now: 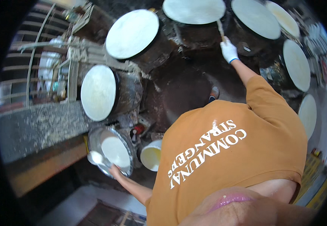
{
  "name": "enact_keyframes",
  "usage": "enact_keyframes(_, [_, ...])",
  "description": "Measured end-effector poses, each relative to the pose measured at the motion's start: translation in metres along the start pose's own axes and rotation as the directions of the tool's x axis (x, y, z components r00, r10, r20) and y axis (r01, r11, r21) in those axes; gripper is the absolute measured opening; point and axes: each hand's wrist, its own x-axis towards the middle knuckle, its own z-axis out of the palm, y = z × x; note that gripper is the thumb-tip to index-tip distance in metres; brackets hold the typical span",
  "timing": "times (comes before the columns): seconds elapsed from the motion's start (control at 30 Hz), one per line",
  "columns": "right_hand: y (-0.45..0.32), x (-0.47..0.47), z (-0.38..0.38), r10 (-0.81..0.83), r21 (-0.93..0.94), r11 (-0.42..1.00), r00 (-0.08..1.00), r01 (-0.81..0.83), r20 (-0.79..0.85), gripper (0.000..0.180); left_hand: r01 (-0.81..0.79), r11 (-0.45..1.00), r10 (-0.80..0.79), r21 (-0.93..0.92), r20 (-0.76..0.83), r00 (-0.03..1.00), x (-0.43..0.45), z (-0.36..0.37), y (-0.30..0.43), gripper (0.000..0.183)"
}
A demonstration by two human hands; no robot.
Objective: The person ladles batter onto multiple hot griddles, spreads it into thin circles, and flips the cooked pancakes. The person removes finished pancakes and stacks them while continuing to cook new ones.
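Note:
My left hand [114, 171], bare, grips the handle of a ladle [96, 157] with white stuff in its bowl. The ladle is over the near rim of a metal basin [91, 141] that holds white batter-like liquid [115, 149]. My right hand [229, 50] wears a white knit glove with a blue cuff. It holds a thin stick-like tool [220, 28], its far end at the edge of a round griddle [194, 11] with a white top. What is at the tool's tip is too small to tell.
More round white-topped griddles [132, 34] [98, 93] [255, 18] [296, 65] stand in a ring on dark drum-like bases. A pale bucket [151, 156] with yellowish contents stands beside the basin. A splattered grey ledge [44, 127] runs along the left, below a barred window [33, 67].

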Motion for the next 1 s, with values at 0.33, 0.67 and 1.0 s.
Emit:
enact_keyframes(0.33, [0.004, -0.043, 0.007, 0.078, 0.168, 0.984, 0.993, -0.061, -0.093, 0.043, 0.408, 0.792, -0.167, 0.455, -0.480, 0.861, -0.053, 0.022, -0.006, 0.040])
enact_keyframes(0.67, [-0.144, -0.017, 0.073, -0.463, 0.248, 0.885, 0.803, 0.394, 0.377, 0.054, 0.194, 0.952, -0.048, 0.238, -0.507, 0.860, -0.089, 0.026, -0.003, 0.039])
enact_keyframes(1.0, [-0.221, 0.049, 0.133, -0.506, -0.165, 0.554, 0.487, 0.816, 0.712, 0.056, -0.034, 0.927, -0.111, -0.374, -0.359, 0.927, -0.153, 0.026, 0.014, 0.021])
